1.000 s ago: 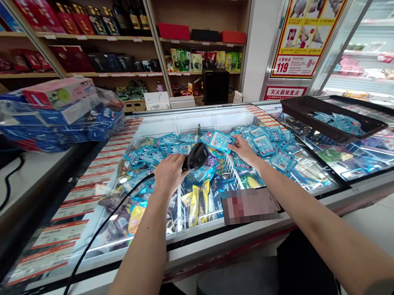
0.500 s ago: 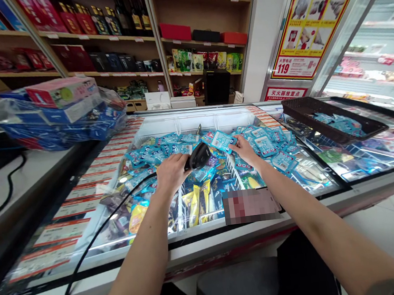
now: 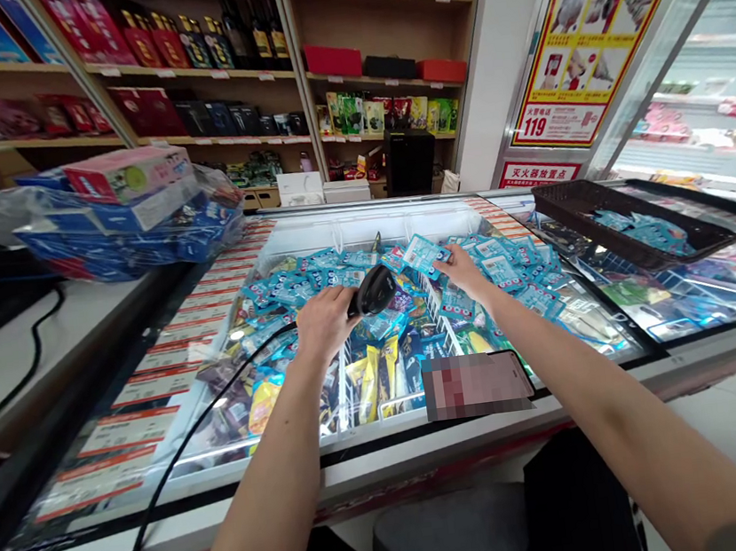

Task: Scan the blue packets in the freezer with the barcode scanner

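Observation:
My left hand (image 3: 325, 318) is wrapped round the handle of a black barcode scanner (image 3: 375, 291), its head pointing up and to the right. A black cable (image 3: 221, 387) runs from the scanner's handle down to the lower left. Between the fingers of my right hand (image 3: 465, 269) is the edge of a blue packet (image 3: 423, 255), with a pale printed panel facing up. Scanner and packet are close but apart, both above the open chest freezer. Many similar blue packets (image 3: 501, 270) are spread under and around my hands, over other wrapped goods such as yellow ones (image 3: 380, 372).
A phone (image 3: 479, 382) with a blurred screen lies at the freezer's front edge (image 3: 363, 455). At right, a brown tray (image 3: 643, 219) holds several blue packets. Plastic-wrapped boxes (image 3: 125, 211) stand at left. Stocked shelves (image 3: 276, 72) rise behind.
The packet in my right hand has tilted, its left end now a bit higher. My left hand keeps the scanner in about the same place. The whole view has shifted slightly.

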Available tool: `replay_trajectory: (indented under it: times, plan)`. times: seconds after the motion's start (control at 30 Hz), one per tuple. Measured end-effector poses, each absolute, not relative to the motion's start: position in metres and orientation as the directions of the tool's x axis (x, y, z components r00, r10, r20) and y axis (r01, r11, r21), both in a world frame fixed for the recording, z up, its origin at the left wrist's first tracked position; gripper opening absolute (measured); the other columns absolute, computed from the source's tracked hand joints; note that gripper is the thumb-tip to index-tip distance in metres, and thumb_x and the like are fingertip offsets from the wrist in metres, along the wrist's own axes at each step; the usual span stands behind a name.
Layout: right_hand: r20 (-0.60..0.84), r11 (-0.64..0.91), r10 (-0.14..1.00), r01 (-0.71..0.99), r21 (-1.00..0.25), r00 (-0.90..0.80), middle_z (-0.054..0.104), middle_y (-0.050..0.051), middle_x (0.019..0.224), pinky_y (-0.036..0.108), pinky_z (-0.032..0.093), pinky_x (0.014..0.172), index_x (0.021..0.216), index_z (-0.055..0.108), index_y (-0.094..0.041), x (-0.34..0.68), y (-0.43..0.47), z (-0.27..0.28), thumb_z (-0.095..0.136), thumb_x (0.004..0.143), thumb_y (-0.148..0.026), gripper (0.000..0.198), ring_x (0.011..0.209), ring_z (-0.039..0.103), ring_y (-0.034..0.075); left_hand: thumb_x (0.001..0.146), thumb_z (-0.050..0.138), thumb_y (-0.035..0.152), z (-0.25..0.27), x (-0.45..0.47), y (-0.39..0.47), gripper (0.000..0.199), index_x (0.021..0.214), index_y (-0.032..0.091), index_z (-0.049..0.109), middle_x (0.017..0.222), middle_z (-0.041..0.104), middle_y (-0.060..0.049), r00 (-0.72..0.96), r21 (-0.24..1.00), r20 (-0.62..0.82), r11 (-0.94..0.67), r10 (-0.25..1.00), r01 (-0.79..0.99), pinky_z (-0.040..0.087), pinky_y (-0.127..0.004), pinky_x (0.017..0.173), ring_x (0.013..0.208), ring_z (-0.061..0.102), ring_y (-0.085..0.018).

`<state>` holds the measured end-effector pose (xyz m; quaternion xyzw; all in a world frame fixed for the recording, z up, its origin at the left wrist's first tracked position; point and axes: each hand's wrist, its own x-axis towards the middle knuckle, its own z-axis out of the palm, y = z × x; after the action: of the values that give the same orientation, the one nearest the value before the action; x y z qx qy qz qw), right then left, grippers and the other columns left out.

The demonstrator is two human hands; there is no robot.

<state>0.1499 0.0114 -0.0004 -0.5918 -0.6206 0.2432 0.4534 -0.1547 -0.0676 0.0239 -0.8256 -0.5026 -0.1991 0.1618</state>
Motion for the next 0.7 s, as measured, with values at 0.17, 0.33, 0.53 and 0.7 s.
replay_trajectory:
  times: [0.17,0.33,0.53,0.7]
  plan:
    - [0.374,0.203,0.91,0.595,-0.778,0.179,0.053,-0.002,0.071,0.031,0.046,0.065,0.107,0.051,-0.019,0.174,0.015,0.007,0.059,0.073,-0.036,0.038,0.065,0.054,0.017,0.079,0.058,0.033,0.024,-0.156,-0.067,0.03,0.106,0.021,0.059,0.095,0.065,-0.009,0.397,-0.056,0.489,-0.426,0.777,0.903,0.043,-0.034,0.07,0.097,0.059,-0.026]
    - [0.441,0.114,0.874,0.797,-0.594,0.204,0.06,0.006,0.082,0.038,0.045,0.079,0.111,0.051,-0.017,0.203,0.004,0.017,0.055,0.078,-0.031,0.036,0.078,0.057,0.022,0.08,0.056,0.033,0.025,-0.161,-0.065,0.029,0.106,0.021,0.059,0.096,0.065,-0.009,0.387,-0.068,0.499,-0.411,0.775,0.909,0.043,-0.034,0.071,0.094,0.059,-0.026]
    - [0.466,-0.105,0.832,0.91,-0.4,0.301,0.057,0.019,0.106,0.046,0.037,0.092,0.121,0.044,-0.008,0.213,-0.014,0.02,0.049,0.082,-0.027,0.044,0.106,0.05,0.031,0.08,0.058,0.036,0.027,-0.169,-0.066,0.029,0.104,0.021,0.059,0.096,0.065,-0.01,0.307,-0.037,0.525,-0.339,0.794,0.94,0.042,-0.035,0.071,0.093,0.059,-0.027]
    - [0.553,-0.101,0.798,0.959,-0.267,0.238,0.046,0.023,0.126,0.054,0.031,0.095,0.123,0.046,-0.011,0.198,-0.022,0.02,0.05,0.083,-0.031,0.045,0.121,0.035,0.038,0.079,0.058,0.036,0.028,-0.178,-0.064,0.027,0.102,0.021,0.059,0.095,0.065,-0.009,0.221,-0.023,0.529,-0.246,0.82,0.969,0.043,-0.034,0.07,0.095,0.059,-0.027]
